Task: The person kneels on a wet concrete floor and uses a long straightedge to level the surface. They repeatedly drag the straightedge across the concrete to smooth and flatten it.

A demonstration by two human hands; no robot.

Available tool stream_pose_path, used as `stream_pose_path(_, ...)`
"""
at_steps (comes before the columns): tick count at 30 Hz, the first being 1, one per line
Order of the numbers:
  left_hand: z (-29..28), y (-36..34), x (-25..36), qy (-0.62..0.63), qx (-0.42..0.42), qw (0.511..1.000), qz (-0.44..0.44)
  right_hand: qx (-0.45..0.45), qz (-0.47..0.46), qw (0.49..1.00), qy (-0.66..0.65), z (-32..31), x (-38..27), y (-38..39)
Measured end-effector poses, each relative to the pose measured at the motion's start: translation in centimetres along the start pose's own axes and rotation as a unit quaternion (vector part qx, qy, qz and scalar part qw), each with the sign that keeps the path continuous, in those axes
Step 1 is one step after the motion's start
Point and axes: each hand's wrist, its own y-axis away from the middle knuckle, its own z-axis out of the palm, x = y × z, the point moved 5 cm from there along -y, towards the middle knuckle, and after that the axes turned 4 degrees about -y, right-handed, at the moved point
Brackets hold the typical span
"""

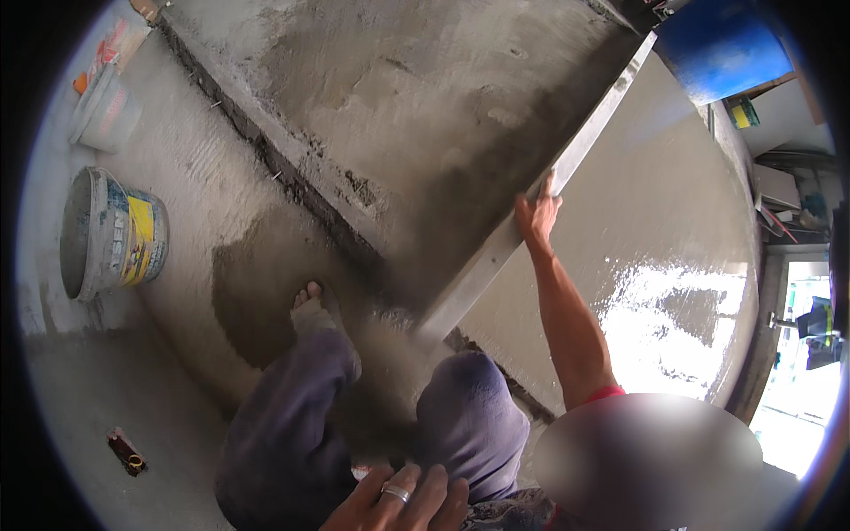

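Note:
A long pale metal straightedge [567, 159] runs diagonally from beside my right knee up to the far right. My right hand [539, 215] grips its upper edge near the middle, thumb on the near side and a finger laid along it. To the right of the bar spreads smooth, wet grey mortar [655, 195], shining with reflected light. Rougher, darker mortar [381, 97] lies to its left. At the bottom edge, close to me, my left hand [403, 500] wears a ring. Its fingers are apart and slightly bent, with nothing visible in them; the palm is hidden.
Two buckets, one with a yellow label [133, 234] and one white [108, 111], lie or stand at the left. A dark, rough-edged gap [257, 142] crosses the floor. A blue barrel [722, 49] is at the far right. A blurred patch covers the lower right.

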Motion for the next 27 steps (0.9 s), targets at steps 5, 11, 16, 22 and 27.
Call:
stream_pose_path(5,-0.6,-0.2,-0.6,0.001,-0.004,1.0,0.006,0.012,-0.003,1.0,0.009,0.4,0.0,-1.4)
stream_pose_path(11,-1.2,0.0,-1.4,0.035,0.013,0.999,-0.002,0.011,0.002,1.0,0.01,1.4,-2.2,-1.9)
stream_pose_path(16,-1.4,0.2,-2.0,0.031,0.026,0.999,-0.003,0.018,0.019,0.999,0.021,1.8,-3.1,-1.0)
stream_pose_path(22,-1.9,0.5,-2.8,0.049,0.04,0.998,-0.006,0.008,0.032,0.999,0.005,2.4,-4.0,-2.1)
stream_pose_path(27,-2.1,1.1,-3.5,0.029,0.026,0.999,0.005,0.012,0.005,1.0,0.018,3.2,-2.8,-2.6)
